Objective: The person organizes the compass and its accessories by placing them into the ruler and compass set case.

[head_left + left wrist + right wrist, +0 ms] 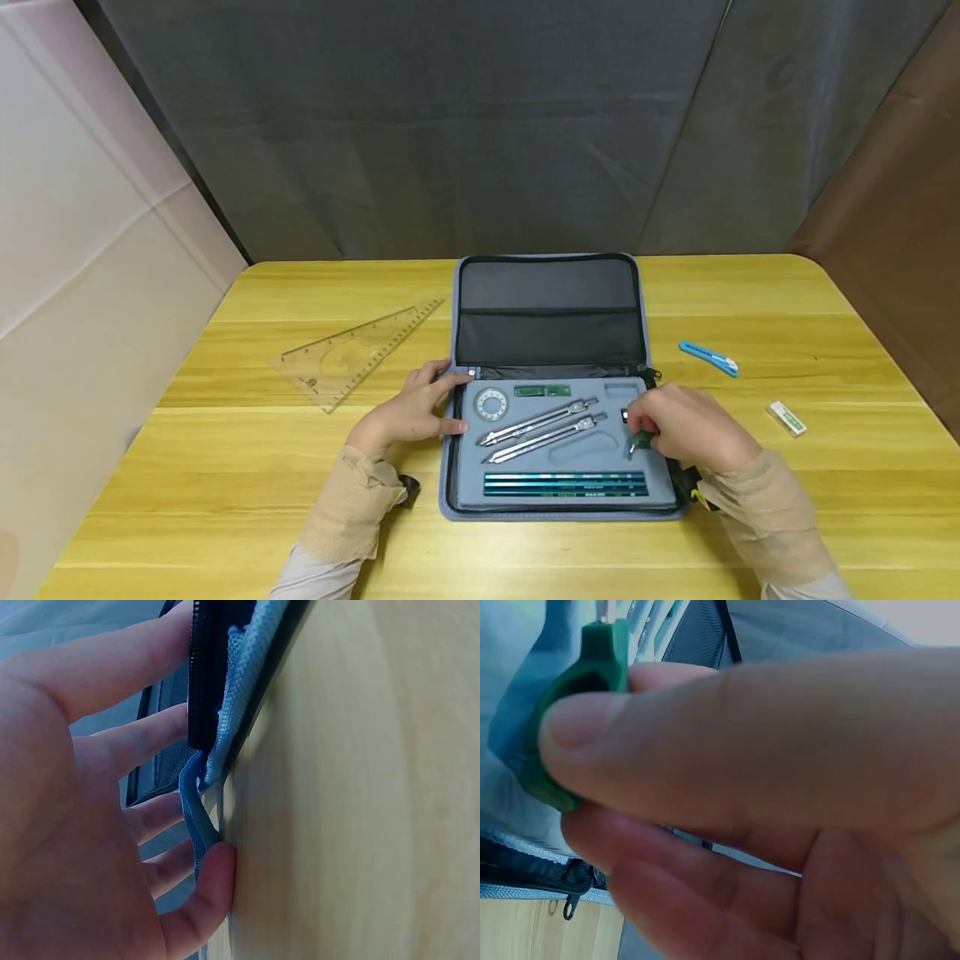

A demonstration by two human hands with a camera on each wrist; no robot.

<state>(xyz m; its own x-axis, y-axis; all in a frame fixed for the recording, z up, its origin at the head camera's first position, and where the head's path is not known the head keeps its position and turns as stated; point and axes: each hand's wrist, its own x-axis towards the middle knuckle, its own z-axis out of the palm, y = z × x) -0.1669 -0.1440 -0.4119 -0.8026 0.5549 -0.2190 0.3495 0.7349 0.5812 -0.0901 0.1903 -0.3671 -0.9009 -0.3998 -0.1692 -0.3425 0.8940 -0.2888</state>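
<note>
**Open Drafting Case: Right Hand Pinching Small Green Piece**

The open drafting case (558, 442) lay flat near the front middle of the tabletop (225, 467), lid folded back toward the far edge. The left hand (408, 412) rested on the case's left edge, fingers spread and fairly straight, steadying it; the left wrist view showed fingertips against the zipper border and a blue fabric loop (196, 825). The right hand (686, 429) hovered over the right side of the tray, its grip a pinch: thumb and fingers closed round a small green piece (570, 712), probably a sharpener, though its exact kind could not be told.

Handling, as judged: the green piece appeared to be light, rigid plastic, smooth and apt to slip from a loose pinch; holding it across its flat sides, as here, looked sound. The case seemed soft-walled with a foam tray, likely to slide on the smooth wood unless held at an edge.

Count in the tray: two metal compasses (543, 425), laid diagonally side by side; three teal pencils (566, 484) along the front, as best could be told; one round dial-like item (491, 404); one small green strip (542, 390).

Count on the tabletop: one clear set square (352, 354) to the left; one blue utility knife (708, 358) and one eraser (787, 417) to the right, well apart from the case.
</note>
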